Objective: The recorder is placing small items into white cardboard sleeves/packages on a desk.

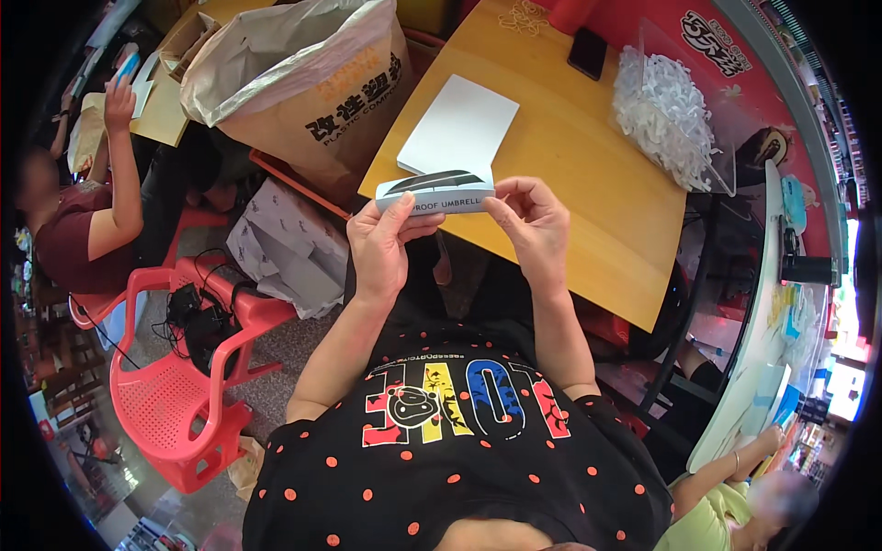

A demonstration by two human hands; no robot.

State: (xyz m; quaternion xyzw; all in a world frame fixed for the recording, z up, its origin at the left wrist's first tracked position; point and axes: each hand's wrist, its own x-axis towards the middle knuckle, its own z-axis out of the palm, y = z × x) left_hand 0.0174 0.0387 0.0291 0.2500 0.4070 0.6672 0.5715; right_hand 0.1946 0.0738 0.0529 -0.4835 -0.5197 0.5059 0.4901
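A small grey-and-white printed carton (441,200) with an umbrella picture is held up between my hands, over the near edge of the yellow wooden table (570,220). Its upper panel, with the dark umbrella, bows upward behind the grey front face. My left hand (384,246) grips the left end, thumb on the front and fingers underneath. At the right end my right hand (535,225) pinches the edge between thumb and fingers. Just beyond the carton lies a stack of flat white card (461,121).
A clear bin (666,115) of white strips, a dark phone (586,53) and rubber bands (524,18) are on the table. Left stand a large woven sack (303,83), a white bag (285,243) and a red chair (175,413) with black cables. Other people sit left and lower right.
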